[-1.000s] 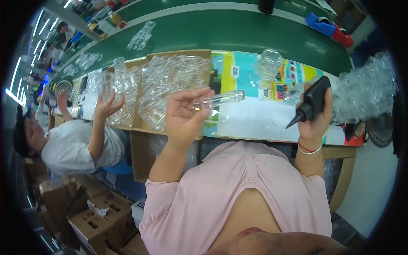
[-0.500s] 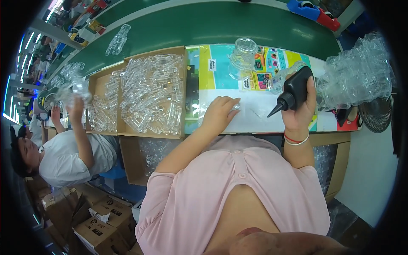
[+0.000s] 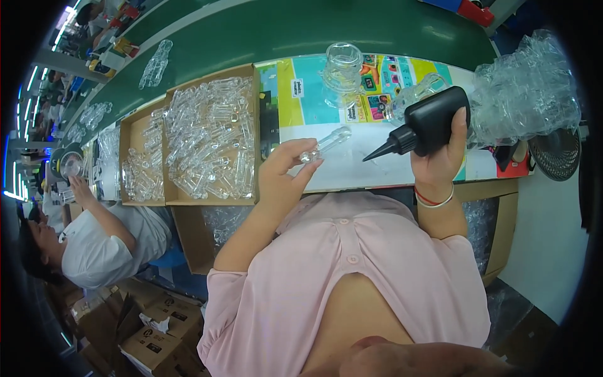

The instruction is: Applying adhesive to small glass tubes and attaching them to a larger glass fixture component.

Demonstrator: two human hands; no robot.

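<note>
Head view: left hand (image 3: 282, 173) pinches a small clear plastic tube (image 3: 325, 143) at its near end, fingers closed on it, tube held just above the counter (image 3: 352, 164); right hand (image 3: 443, 154) is clenched around a black squeeze bottle (image 3: 427, 122), nozzle aimed at the tube's far end but not touching, so dispensing looks about to start, not done. Tube is transparent, slim, seemingly empty; the cardboard tray (image 3: 254, 135) beside it is full of like tubes, so plenty looks left.

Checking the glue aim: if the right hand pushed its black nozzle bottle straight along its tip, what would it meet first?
Probably the clear tube held in the left hand; the black nozzle bottle in the right hand points at it, though depth is unclear.
</note>
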